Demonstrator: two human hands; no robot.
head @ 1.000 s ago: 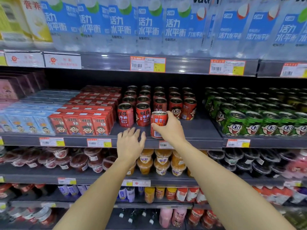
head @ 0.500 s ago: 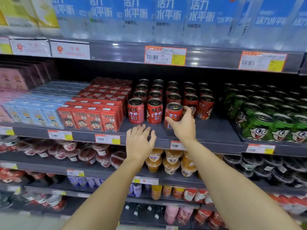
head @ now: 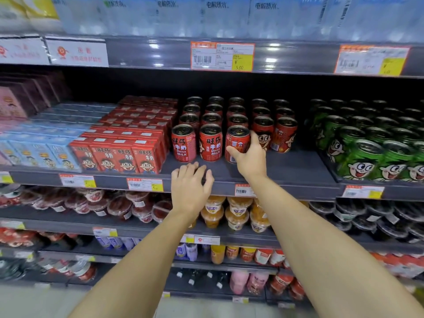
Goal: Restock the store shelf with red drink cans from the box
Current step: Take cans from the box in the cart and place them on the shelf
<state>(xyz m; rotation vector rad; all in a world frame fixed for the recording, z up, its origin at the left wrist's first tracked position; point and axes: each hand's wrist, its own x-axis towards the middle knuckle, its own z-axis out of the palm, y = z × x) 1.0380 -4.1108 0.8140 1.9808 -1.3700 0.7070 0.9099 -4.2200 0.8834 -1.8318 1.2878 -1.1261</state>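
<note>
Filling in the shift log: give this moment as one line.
step: placing can | right hand grips red can, front row | left hand rests on shelf edge

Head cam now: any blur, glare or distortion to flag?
Head view: centre sharp, the red can in the right hand reads clearly; top bottles and far-left cartons are blurred; ceiling-light glare spots on the upper rail; wide-angle bends the shelf edges; shelf back is dark.

Grey metal store shelving [head: 298, 171] in stacked tiers; orange-and-yellow price tag [head: 222, 56] clipped to the rail above; glare spots from overhead lights just left and right of that tag; pale floor [head: 34, 301] far below it, blurred.
</note>
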